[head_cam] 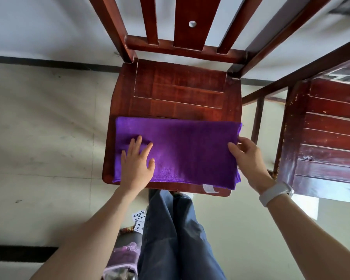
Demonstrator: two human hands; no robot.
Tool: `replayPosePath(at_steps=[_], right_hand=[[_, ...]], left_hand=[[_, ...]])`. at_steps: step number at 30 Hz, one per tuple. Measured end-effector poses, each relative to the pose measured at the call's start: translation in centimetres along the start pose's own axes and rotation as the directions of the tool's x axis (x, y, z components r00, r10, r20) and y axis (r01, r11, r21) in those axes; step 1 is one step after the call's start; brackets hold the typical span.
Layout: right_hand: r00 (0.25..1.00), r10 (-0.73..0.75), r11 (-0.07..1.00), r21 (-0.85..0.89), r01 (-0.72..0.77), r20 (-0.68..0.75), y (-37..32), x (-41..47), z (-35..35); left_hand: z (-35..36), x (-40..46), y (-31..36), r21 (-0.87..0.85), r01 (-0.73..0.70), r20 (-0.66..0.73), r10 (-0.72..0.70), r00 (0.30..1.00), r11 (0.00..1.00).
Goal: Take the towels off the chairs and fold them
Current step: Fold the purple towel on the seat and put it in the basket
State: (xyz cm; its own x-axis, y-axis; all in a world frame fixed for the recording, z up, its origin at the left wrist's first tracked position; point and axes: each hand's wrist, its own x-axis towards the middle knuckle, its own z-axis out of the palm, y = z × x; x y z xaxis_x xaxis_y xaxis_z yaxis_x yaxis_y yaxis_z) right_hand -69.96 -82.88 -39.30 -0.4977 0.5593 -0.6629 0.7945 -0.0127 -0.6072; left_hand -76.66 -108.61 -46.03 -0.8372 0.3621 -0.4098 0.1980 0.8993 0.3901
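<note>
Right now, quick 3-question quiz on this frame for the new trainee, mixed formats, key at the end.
1. True or false: the purple towel hangs over the chair's backrest.
2. Multiple choice: what is the right hand doing? A) resting on the floor B) gripping the towel's right edge C) holding a playing card
3. Fill in: the left hand lies flat, with fingers spread, on the towel's ____ part.

Key:
1. False: it lies folded on the chair seat, along the front edge.
2. B
3. left
</note>
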Motion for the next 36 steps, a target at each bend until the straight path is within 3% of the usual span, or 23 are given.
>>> replayPosePath(at_steps=[2,3,5,6,7,8,10,12,14,16,18,20,24,29,33,36], right_hand=[[0.991,-0.104,0.994,0.034,0.102,0.089,-2.7,-1.6,0.9],[0.978,-0.141,0.989,0.059,0.134,0.152,-4.2,-2.5,1.8],[0.938,-0.188,0.981,0.107,0.163,0.291,-7.0,-4.3,4.5],[0.914,-0.202,0.978,0.122,0.170,0.351,-7.9,-4.9,6.2],[0.888,-0.206,0.977,0.140,0.161,0.412,-8.6,-5.4,7.9],[0.859,-0.194,0.979,0.154,0.136,0.474,-9.1,-5.8,9.4],[0.816,-0.143,0.988,0.130,0.083,0.561,-9.2,-5.7,12.0],[0.865,-0.160,0.980,-0.031,0.198,0.475,-8.6,-4.5,13.5],[0.900,-0.321,0.867,-0.292,0.405,0.295,-8.0,-2.6,14.0],[0.850,-0.461,0.707,-0.473,0.526,0.256,-7.9,-0.7,14.1],[0.821,-0.433,0.566,-0.596,0.569,0.373,-8.1,0.8,14.5],[0.814,-0.352,0.449,-0.680,0.579,0.461,-8.5,2.0,15.2],[0.816,-0.365,0.415,-0.705,0.574,0.449,-9.5,2.8,16.6],[0.740,-0.432,0.394,-0.631,0.669,0.515,-9.3,1.6,18.0],[0.748,-0.405,0.383,-0.645,0.662,0.527,-9.4,1.9,19.2],[0.759,-0.404,0.390,-0.654,0.648,0.511,-9.4,2.4,19.6]], left_hand=[[-1.5,0.0,0.9,-0.360,0.134,-0.070,-0.170,0.983,0.923],[-2.3,0.0,1.2,-0.567,0.236,-0.038,-0.311,0.950,0.789],[-4.0,-0.4,1.4,-0.849,0.436,0.266,-0.471,0.841,0.299],[-4.5,-0.9,1.1,-0.869,0.491,0.415,-0.450,0.790,0.060],[-4.9,-1.4,0.6,-0.848,0.517,0.514,-0.410,0.753,-0.113],[-5.0,-1.8,-0.1,-0.820,0.523,0.571,-0.378,0.728,-0.232],[-4.9,-2.5,-1.5,-0.790,0.515,0.612,-0.369,0.700,-0.334],[-4.7,-3.0,-2.4,-0.788,0.520,0.615,-0.389,0.686,-0.330],[-4.2,-3.2,-2.9,-0.809,0.545,0.582,-0.431,0.689,-0.222],[-3.6,-3.2,-2.9,-0.813,0.580,0.484,-0.491,0.724,0.053],[-3.0,-2.8,-3.1,-0.722,0.564,0.294,-0.561,0.774,0.400],[-2.8,-2.6,-2.8,-0.667,0.524,0.143,-0.600,0.787,0.529],[-2.9,-3.1,-2.3,-0.726,0.482,0.079,-0.636,0.768,0.491],[-2.6,-4.5,-3.2,-0.715,0.534,0.069,-0.715,0.696,0.450],[-2.2,-4.0,-3.5,-0.702,0.570,0.076,-0.751,0.656,0.427],[-2.3,-3.8,-3.6,-0.672,0.578,0.046,-0.753,0.656,0.463]])
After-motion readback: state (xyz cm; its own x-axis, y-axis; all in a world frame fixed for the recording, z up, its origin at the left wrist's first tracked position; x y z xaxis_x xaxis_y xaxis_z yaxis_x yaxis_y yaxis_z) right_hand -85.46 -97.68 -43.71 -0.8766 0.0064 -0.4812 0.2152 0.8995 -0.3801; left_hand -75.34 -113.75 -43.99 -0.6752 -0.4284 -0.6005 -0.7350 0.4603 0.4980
